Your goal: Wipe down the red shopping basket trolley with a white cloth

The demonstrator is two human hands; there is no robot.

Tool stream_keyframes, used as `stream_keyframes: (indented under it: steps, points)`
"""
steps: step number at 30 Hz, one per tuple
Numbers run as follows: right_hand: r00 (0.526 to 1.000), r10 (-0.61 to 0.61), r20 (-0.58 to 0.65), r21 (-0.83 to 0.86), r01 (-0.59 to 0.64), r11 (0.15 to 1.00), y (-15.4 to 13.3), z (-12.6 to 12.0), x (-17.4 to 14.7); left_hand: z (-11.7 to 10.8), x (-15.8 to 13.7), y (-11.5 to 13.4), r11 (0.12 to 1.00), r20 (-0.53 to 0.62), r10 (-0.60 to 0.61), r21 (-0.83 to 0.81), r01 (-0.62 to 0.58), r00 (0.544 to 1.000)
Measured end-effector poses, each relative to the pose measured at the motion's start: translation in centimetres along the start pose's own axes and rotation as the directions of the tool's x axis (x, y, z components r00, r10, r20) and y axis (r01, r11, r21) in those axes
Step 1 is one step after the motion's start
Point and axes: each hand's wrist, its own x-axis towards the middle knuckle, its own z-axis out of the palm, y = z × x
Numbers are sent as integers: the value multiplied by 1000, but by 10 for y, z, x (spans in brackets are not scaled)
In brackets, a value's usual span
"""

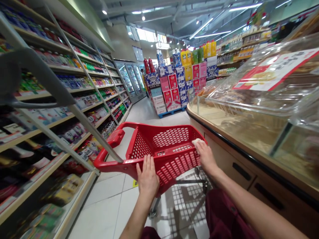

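A red plastic shopping cart [171, 158] with a mesh basket stands sideways before me on the tiled floor. My left hand [149, 177] rests on its near side with the fingers stretched out along the rim, nothing in them. At the cart's right end, my right hand [205, 155] presses a crumpled white cloth or tissue [197, 141] onto the rim. The bottom of the basket, as far as it shows, holds nothing. Close to the camera, a grey tube [93, 132] with a dark plastic loop [47, 78] slants down from the upper left to the cart's rim.
Shelves of bottled drinks [67, 83] line the left side. On the right, a wooden counter [225, 159] with a glass edge bears clear plastic food boxes [251, 96]. Ahead stand stacked cartons [171, 89] on a blue pallet [171, 113]. Glass-door fridges [131, 79] are farther back.
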Motion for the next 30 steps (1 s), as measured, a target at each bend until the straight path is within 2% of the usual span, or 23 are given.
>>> stream_keyframes:
  steps: [2,3,5,7,8,9,12,13,14,17,19,20,22,24,26,28,30]
  points:
    - [995,103,-12,-36,-103,994,16,-4,1,3,-2,2,999,-7,-33,5,33,999]
    - [996,91,-18,-32,-92,995,16,-4,-1,4,-3,3,999,-10,-52,9,52,999]
    - [999,-53,-12,3,54,999,7,0,-7,6,-5,6,997,-8,-77,13,77,997]
    - [977,-215,14,37,214,976,1,4,-11,6,-6,6,996,-1,-84,11,84,997]
    - [969,-246,26,40,245,969,2,5,-11,6,-6,6,996,1,-85,9,85,996]
    - [973,-230,29,32,229,973,7,4,-10,6,-6,6,996,3,-86,8,86,996]
    - [998,-29,-46,-16,29,999,21,1,-4,4,-6,6,995,12,-101,2,100,995]
    - [997,-3,-76,-13,2,1000,22,1,-3,3,-6,7,994,17,-109,-1,109,994]
    - [995,-23,-92,0,24,1000,19,2,-3,3,-6,7,993,22,-119,-3,119,993]
    - [968,-242,-60,66,246,967,6,8,-9,2,-6,6,990,23,-139,-2,139,990]
    - [957,-288,-25,81,289,954,7,8,-11,1,-6,5,990,27,-138,-3,138,990]
    - [969,-245,-25,69,246,967,12,7,-10,0,-6,4,991,36,-135,-6,135,990]
    - [994,-80,-69,30,82,996,24,4,-6,0,-6,4,992,55,-127,-12,128,990]
    - [993,17,-119,23,-15,1000,26,3,-4,0,-6,4,992,63,-125,-13,126,990]
    - [991,-65,-118,58,72,996,11,7,-6,0,-6,5,991,54,-130,-7,130,990]
    - [968,-237,-77,106,244,964,-8,11,-10,0,-6,5,992,45,-129,3,129,991]
    - [949,-313,-32,113,314,942,-15,12,-13,0,-7,4,993,45,-118,13,118,992]
